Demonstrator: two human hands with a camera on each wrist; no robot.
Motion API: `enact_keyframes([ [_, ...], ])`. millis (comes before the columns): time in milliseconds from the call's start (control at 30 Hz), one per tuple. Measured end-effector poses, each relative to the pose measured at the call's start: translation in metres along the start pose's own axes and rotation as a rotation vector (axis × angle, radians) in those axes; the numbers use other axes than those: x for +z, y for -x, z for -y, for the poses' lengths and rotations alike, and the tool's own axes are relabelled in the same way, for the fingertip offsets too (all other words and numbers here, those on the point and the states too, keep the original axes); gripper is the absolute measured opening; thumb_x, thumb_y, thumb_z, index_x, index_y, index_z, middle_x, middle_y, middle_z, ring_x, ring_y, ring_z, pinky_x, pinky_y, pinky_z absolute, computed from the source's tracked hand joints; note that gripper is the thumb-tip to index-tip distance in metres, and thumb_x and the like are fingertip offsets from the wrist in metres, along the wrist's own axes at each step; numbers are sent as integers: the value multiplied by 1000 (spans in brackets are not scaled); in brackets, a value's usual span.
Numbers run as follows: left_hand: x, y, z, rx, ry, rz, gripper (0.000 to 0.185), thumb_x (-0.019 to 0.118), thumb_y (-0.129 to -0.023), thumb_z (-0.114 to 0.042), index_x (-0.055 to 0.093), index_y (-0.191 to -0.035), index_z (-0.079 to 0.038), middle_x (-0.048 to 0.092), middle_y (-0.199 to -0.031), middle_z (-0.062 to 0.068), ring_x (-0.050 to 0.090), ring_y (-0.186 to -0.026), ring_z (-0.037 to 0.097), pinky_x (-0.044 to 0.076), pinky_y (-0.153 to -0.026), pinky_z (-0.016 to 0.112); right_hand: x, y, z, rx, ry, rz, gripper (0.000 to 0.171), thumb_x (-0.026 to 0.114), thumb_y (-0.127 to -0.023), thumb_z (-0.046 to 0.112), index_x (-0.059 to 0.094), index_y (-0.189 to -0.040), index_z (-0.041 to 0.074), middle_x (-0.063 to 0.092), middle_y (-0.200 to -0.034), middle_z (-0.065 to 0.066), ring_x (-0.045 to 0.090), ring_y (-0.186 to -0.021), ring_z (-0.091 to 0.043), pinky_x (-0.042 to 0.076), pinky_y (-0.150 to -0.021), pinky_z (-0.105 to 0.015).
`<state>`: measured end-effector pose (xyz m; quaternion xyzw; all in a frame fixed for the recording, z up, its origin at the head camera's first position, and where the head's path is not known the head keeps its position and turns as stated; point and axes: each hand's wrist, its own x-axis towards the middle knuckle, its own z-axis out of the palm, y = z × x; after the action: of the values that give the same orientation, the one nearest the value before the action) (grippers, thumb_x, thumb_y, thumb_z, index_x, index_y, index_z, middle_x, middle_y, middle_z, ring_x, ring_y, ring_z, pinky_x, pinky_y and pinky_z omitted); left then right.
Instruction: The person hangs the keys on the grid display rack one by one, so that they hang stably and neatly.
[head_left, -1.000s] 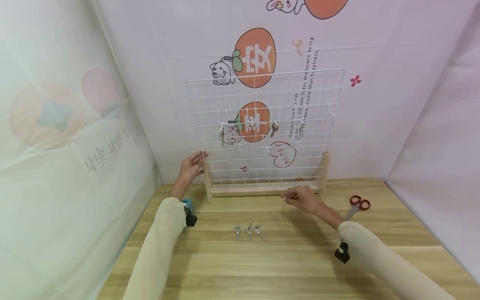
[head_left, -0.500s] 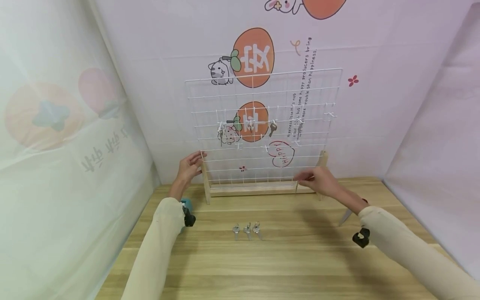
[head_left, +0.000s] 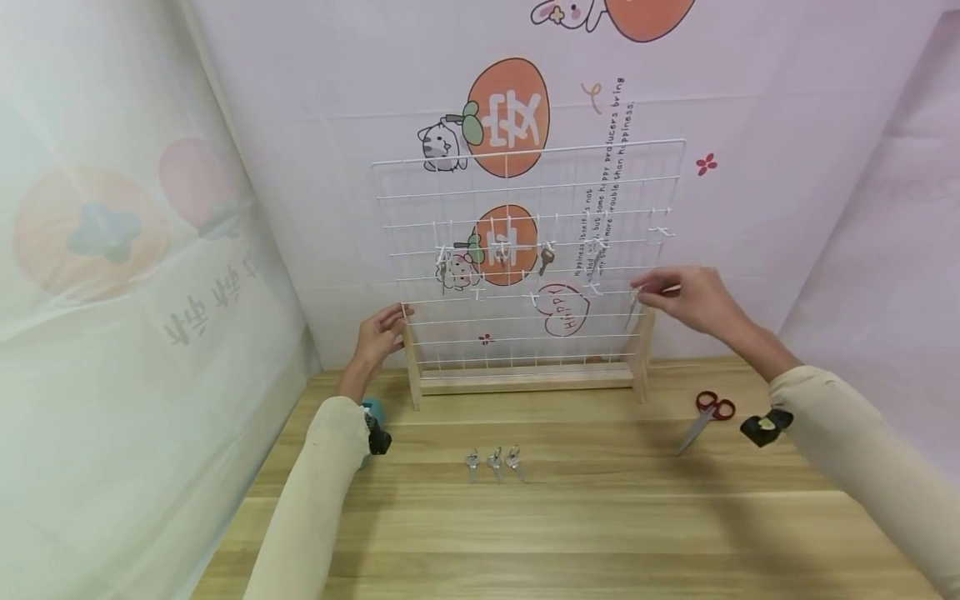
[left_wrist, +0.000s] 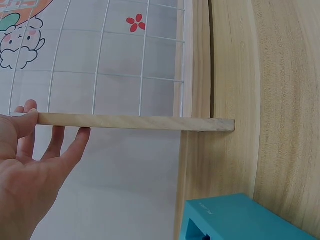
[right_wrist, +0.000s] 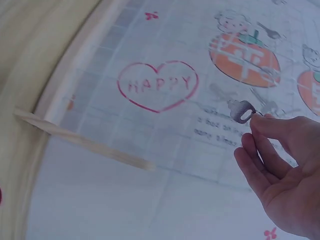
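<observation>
A white wire grid panel stands upright in a wooden stand at the back of the table. My left hand rests with straight fingers against the top of the stand's left post. My right hand is raised in front of the grid's right edge, just above the right post. It pinches a small silver key by its head between thumb and fingers. Three keys hang on hooks in the grid's middle rows.
Three more silver keys lie in a row on the wooden table in front of the stand. Red-handled scissors lie at the right. Printed fabric walls close in behind and on both sides.
My right hand has risen from the tabletop, moving right and up with the key to the grid's right edge. My left hand has stayed on the left post.
</observation>
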<state>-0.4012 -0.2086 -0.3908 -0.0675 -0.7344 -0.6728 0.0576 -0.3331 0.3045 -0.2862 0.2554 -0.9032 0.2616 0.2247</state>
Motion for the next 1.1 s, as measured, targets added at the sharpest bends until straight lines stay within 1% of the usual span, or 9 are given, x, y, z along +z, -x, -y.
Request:
enact_keyframes([
  [133, -1, 0, -2, -14, 24, 18, 44, 50, -109, -3, 48, -152, 0, 54, -152, 18, 41, -147, 38, 40, -113, 61, -16, -7, 3, -6, 28, -66, 18, 77, -92, -1, 78, -110, 2, 79, -94, -15, 76, -86, -34, 49, -72, -2],
  [233, -1, 0, -2, -17, 31, 20, 44, 50, -109, -3, 48, -152, 0, 53, -153, 18, 41, -148, 37, 40, -113, 62, -24, -11, 3, -15, 41, -131, 19, 78, -91, -1, 78, -110, 1, 78, -95, -17, 76, -85, -31, 42, -71, 4],
  [333, -1, -1, 1, 0, 3, 10, 43, 51, -109, -5, 50, -152, -2, 55, -151, 16, 43, -146, 36, 42, -112, 60, -32, -13, 1, 0, 50, -203, 20, 79, -91, 1, 77, -111, 0, 78, -95, -20, 73, -80, -7, 40, -71, 5],
  [433, -1, -1, 1, 6, -17, 4, 42, 51, -109, -5, 51, -151, -3, 57, -150, 15, 45, -145, 35, 44, -111, 59, -39, -16, -2, 24, 52, -252, 22, 79, -91, 2, 77, -113, 0, 77, -97, -23, 58, -76, 20, 39, -70, 6],
  [500, -1, -1, 1, 6, -20, 1, 41, 51, -109, -5, 52, -151, -3, 57, -150, 15, 46, -145, 35, 45, -111, 59, -42, -17, -4, 43, 53, -264, 23, 79, -92, 3, 76, -114, -1, 76, -99, -25, 51, -75, 27, 38, -70, 6],
  [633, -1, -1, 3, 9, -13, -1, 41, 51, -109, -4, 52, -150, -2, 58, -149, 16, 47, -144, 36, 45, -110, 59, -46, -20, -9, 77, 65, -266, 26, 79, -93, 6, 74, -117, -1, 75, -104, -27, 75, -82, -9, 38, -69, 6],
  [733, -2, -2, 4, 13, -7, 7, 41, 51, -109, -3, 52, -150, -2, 57, -150, 16, 46, -144, 36, 45, -110, 60, -46, -22, -14, 109, 59, -266, 27, 78, -94, 8, 73, -119, -2, 74, -107, -29, 73, -93, -45, 38, -68, 6],
  [967, -2, -1, 4, 19, -11, 8, 41, 51, -109, -3, 52, -150, -3, 57, -150, 16, 46, -144, 35, 45, -110, 60, -45, -25, -18, 155, 43, -247, 29, 76, -96, 11, 71, -122, -2, 73, -111, -30, 71, -99, -49, 37, -67, 6],
  [1100, -2, 0, 4, 15, -14, 9, 42, 51, -109, -3, 51, -151, -3, 56, -151, 17, 46, -145, 35, 44, -111, 60, -43, -24, -17, 185, 34, -248, 33, 75, -97, 14, 69, -126, -1, 72, -116, -28, 70, -105, -46, 52, -84, -10],
])
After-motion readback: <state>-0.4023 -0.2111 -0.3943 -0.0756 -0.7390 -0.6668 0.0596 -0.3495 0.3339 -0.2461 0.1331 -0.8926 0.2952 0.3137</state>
